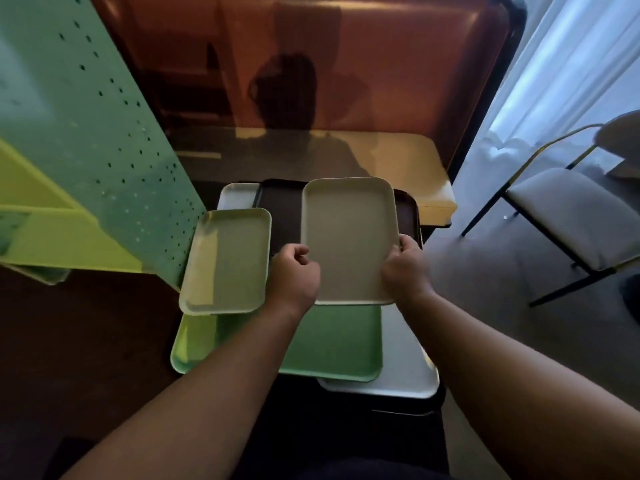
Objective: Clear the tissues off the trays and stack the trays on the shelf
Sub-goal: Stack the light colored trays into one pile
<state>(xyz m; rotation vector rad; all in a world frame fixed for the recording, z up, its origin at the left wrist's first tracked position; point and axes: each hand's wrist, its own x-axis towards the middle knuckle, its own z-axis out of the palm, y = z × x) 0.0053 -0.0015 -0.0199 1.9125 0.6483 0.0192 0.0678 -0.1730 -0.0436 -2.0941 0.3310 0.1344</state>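
**A:** Where are you in the job?

**B:** You're past the clearing, as far as the view tells: no tissue shows on any tray, so I'd judge you're on the stacking step. You hold the beige tray (348,237) at centre frame, your left hand (294,275) curled around its left edge and your right hand (405,268) clamped on its right edge, fingers over the rim. The hands sit apart, one on each long side near the tray's lower half. Whether it is lifted or resting on the trays under it, I cannot tell.

**A:** What lies around it?

**B:** A smaller pale green tray (227,261) lies just beside your left hand, overlapping the bright green tray (332,344) that runs under your wrists. A dark brown tray (280,209) shows behind the beige one, a white tray (237,195) peeks out at its upper left, and a grey tray (405,368) lies at lower right. All sit on the bench (426,174).

**A:** And the next move?

**B:** The shelf (62,233), yellow-green with a perforated green side panel (104,133), stands at the left of the frame, well apart from the beige tray. You'd need to keep the tray level and carry it left across the pale green tray without catching its rim. The shelf's landing surface is mostly hidden, so check there for room first.
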